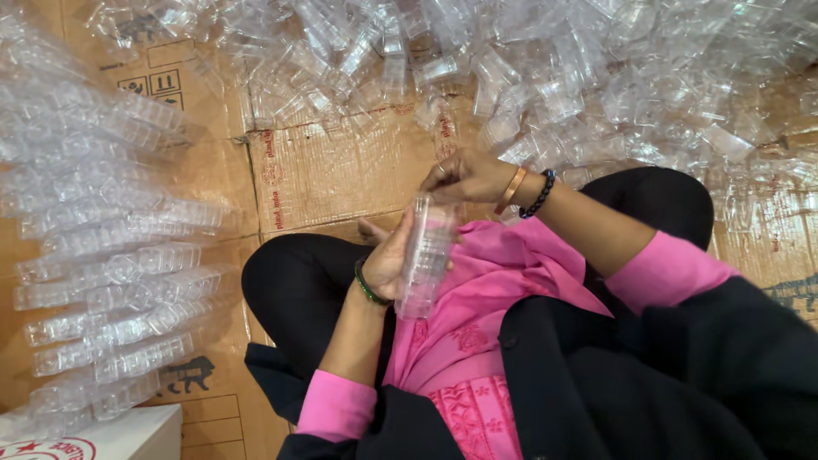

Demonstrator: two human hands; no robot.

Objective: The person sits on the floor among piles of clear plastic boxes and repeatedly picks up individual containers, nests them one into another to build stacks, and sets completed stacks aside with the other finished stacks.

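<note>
Stacking clear plastic cups at frame centre
Left hand (388,264) is gripping the nested cup stack (423,255); right hand (469,176) is pinching its top, likely seating another cup squarely.

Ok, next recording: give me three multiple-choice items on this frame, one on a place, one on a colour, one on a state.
1. Where do the finished rows of stacked clear cups lie?
A. To the person's left, on the cardboard
B. On the lap
C. Inside a closed box

2. What colour is the bangle on the left hand?
A. Green
B. White
C. Yellow

3. What is the left hand doing?
A. Resting flat on the floor
B. Holding a stack of clear cups
C. Hanging empty

Answers: 1 A, the rows lie along the left edge on the cardboard. 2 A, a green band circles that wrist. 3 B, its fingers wrap the upright stack while the right hand reaches the loose pile.
</note>
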